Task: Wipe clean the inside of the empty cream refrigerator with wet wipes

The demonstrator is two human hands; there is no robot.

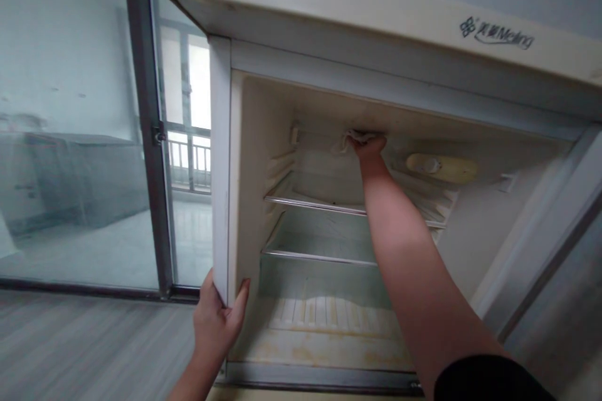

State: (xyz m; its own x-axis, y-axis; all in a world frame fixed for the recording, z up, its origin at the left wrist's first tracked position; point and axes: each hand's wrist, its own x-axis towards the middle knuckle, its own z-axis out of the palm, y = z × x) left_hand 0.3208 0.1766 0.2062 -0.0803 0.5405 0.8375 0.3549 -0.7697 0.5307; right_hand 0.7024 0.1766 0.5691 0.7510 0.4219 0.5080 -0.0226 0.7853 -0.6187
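Note:
An open refrigerator [221, 138] with stained, off-white inner walls fills the middle of the head view. My left hand [219, 313] grips its left side edge, thumb inside and fingers around the outside. Deep inside, my right hand [370, 145] is closed on a pale cloth [360, 136] near the back wall, just under the ceiling of the compartment. Part of the cloth hangs out to the left of the fingers. Below that arm are an upper glass shelf [320, 191] and a lower glass shelf [324, 241], each with a shiny front strip; my forearm hides part of both.
A yellowish lamp cover with a dial [442, 167] is on the inner right wall. Brown stains mark the compartment floor [320, 348]. The top panel [352, 6] juts out above the opening. Left of the refrigerator stands a dark-framed sliding glass door [145, 119], beside a grey floor [94, 338].

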